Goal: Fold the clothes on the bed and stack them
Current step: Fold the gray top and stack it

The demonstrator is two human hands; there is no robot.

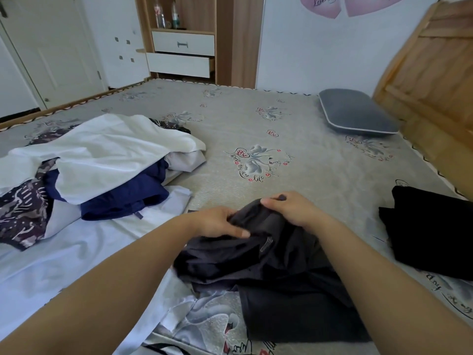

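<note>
Left hand [220, 222] and right hand [289, 208] both pinch the bunched top edge of a dark garment [276, 267] lying on the bed [294, 180], between the clothes pile [102, 162] and black stack [432, 231].

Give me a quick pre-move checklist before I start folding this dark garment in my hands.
1. Left hand grips the crumpled dark grey garment: ok.
2. Right hand grips its upper edge: ok.
3. Garment spread flat for folding: not ok, bunched.
4. Bare grey patterned mattress ahead to lay it out: ok.
5. Folded black cloth at right, ready as a stack base: ok.
6. Unfolded pile with the white garment and navy blue garment lies apart, at left: ok.
</note>
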